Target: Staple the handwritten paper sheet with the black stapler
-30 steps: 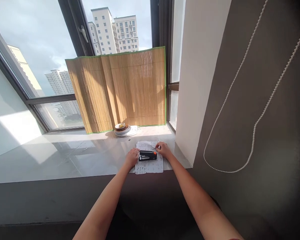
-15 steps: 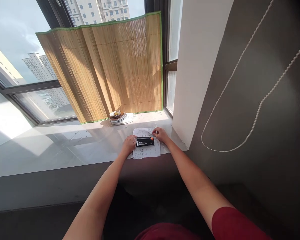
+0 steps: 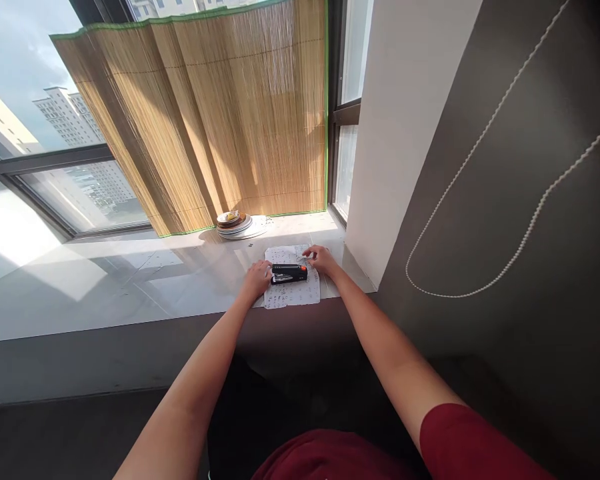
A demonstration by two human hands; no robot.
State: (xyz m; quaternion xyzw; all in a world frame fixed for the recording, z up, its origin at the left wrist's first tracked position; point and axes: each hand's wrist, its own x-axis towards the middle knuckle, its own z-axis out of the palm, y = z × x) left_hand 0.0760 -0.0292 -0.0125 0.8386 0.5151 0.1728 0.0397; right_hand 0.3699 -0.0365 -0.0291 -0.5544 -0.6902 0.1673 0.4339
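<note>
A black stapler (image 3: 291, 274) with an orange tip at its right end lies on a handwritten sheet of paper (image 3: 300, 293) near the sill's front edge. My left hand (image 3: 257, 279) rests at the sheet's left edge, its fingers extended by the stapler's left end; whether they touch the stapler I cannot tell. Over the sheet's upper right part, my right hand (image 3: 322, 259) has thumb and fingertips brought together in a pinch. Something small and pale shows at those fingertips, too small to name.
A stack of plates (image 3: 235, 227) stands behind the paper on the pale windowsill (image 3: 190, 283). Against the window leans a bamboo mat (image 3: 220, 120) with green edging. A wall (image 3: 405, 120) bounds the sill on the right, and a beaded cord (image 3: 463, 295) hangs farther right.
The view has tilted down slightly, so the mat and window sit higher. My right fingertips have shifted slightly over the sheet; the left hand and stapler stay nearly in place.
</note>
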